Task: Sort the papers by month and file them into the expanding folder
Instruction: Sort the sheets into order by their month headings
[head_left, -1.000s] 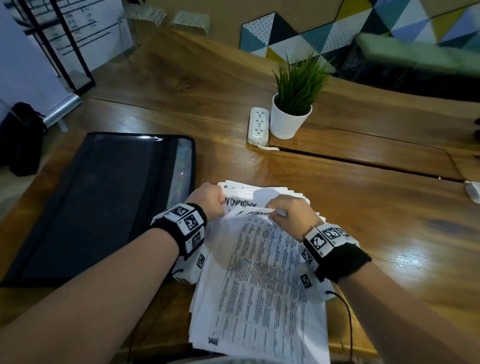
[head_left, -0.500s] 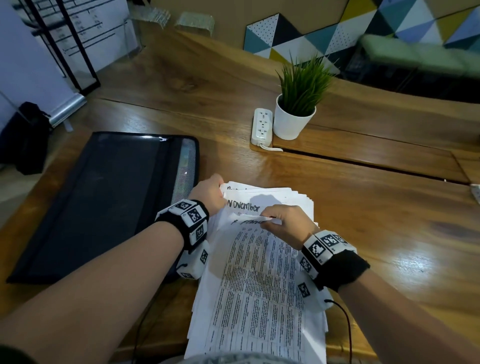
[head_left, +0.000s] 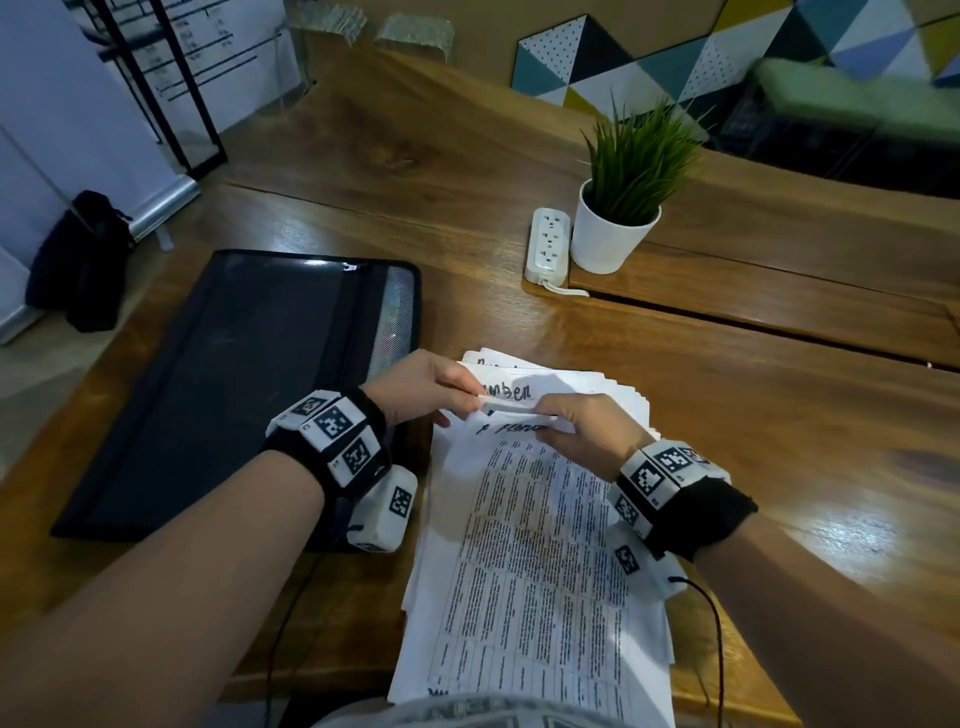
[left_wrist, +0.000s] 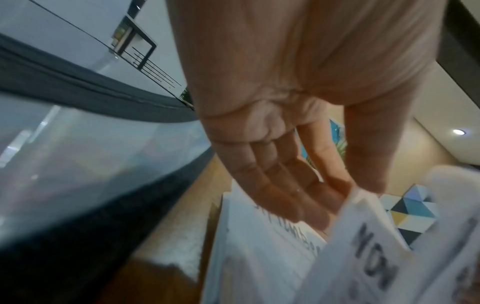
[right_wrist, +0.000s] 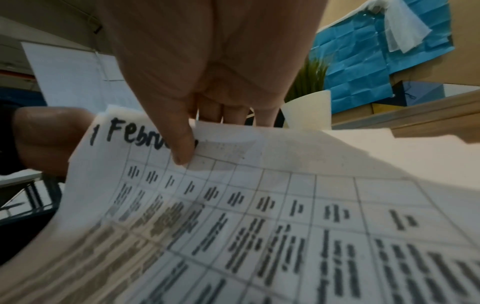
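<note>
A stack of printed papers (head_left: 540, 571) lies on the wooden table in front of me. Its top sheet (right_wrist: 259, 205) is headed "February" in marker. My right hand (head_left: 550, 421) pinches the far edge of the top sheets, thumb (right_wrist: 182, 152) on the heading, and curls them up. Under them shows a sheet headed "November" (head_left: 511, 391). My left hand (head_left: 475, 400) pinches the lifted edge between thumb and fingers (left_wrist: 311, 203), next to the November heading (left_wrist: 374, 261). The black expanding folder (head_left: 218, 395) lies flat and closed to the left of the stack.
A white pot with a green plant (head_left: 613, 234) and a white power strip (head_left: 548, 244) stand beyond the papers. A black bag (head_left: 78, 260) sits on the floor far left. Bare table stretches to the right (head_left: 779, 415).
My left hand has shifted right from the stack's left edge to the lifted sheet edges. My right hand has curled those edges higher, and only part of the November heading still shows.
</note>
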